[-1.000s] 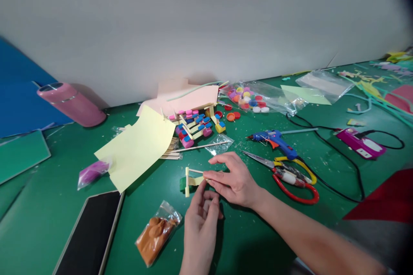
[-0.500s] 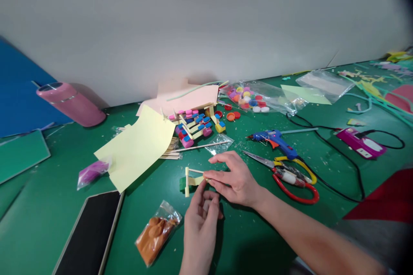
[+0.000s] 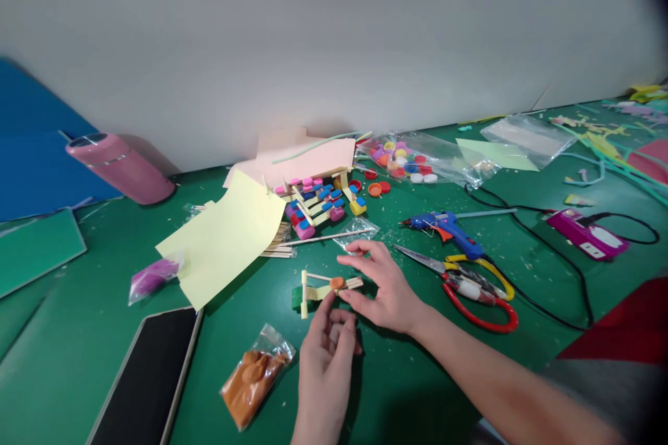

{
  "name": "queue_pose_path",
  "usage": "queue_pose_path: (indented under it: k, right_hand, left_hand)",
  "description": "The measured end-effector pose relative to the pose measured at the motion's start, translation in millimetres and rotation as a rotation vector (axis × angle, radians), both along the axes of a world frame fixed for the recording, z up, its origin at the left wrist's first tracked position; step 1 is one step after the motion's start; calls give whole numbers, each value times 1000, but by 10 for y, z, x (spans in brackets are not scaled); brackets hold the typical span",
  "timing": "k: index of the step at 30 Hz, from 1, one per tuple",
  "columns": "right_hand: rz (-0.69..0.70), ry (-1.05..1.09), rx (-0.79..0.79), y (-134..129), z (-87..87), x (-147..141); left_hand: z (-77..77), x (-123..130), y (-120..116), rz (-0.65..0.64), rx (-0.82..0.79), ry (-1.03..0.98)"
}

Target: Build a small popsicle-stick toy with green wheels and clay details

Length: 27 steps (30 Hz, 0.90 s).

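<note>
A small craft model (image 3: 318, 293) of pale foam strip, thin wooden sticks and a green block lies on the table in front of me. On its strip sits a flattened orange clay piece (image 3: 337, 283). My left hand (image 3: 328, 354) is below the model, its foremost fingertip against the near side and the other fingers curled; their tips are partly hidden. To the right, my right hand (image 3: 383, 288) has its fingers apart above the model, thumb close to the clay, with nothing gripped. A plastic bag of orange clay (image 3: 253, 375) lies to the left of my left hand.
Behind lie similar colourful models (image 3: 316, 205), a yellow sheet (image 3: 224, 236) and a bag of coloured caps (image 3: 401, 156). At right are scissors (image 3: 470, 285), a blue glue gun (image 3: 443, 226) and a purple power strip (image 3: 587, 233) with cord. A phone (image 3: 146, 375) and pink bottle (image 3: 122, 168) stay left.
My right fingers have spread and lifted off the model, uncovering the orange clay piece and stick ends. My left hand stays nearly where it was.
</note>
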State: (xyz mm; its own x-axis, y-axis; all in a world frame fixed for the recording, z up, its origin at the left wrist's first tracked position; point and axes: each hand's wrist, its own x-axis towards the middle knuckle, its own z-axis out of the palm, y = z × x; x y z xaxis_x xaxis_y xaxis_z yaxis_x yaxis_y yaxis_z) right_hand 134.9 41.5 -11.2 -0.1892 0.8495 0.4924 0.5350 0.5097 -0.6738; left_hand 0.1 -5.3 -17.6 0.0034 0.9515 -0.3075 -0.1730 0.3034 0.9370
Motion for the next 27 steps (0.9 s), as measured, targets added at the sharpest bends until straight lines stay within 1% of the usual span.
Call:
queue_pose_path:
  k: [9,18,27]
  right_hand:
    - [17,-54,-51,35,-9,-56]
    - [26,-67,-44,50,5,-62]
    - [31,-65,-43,45,8,-52]
  left_hand:
    - [35,1,5,9,-19,1]
    - [20,1,5,13,-14,-8]
    - [-32,6,7,38,-2,-21]
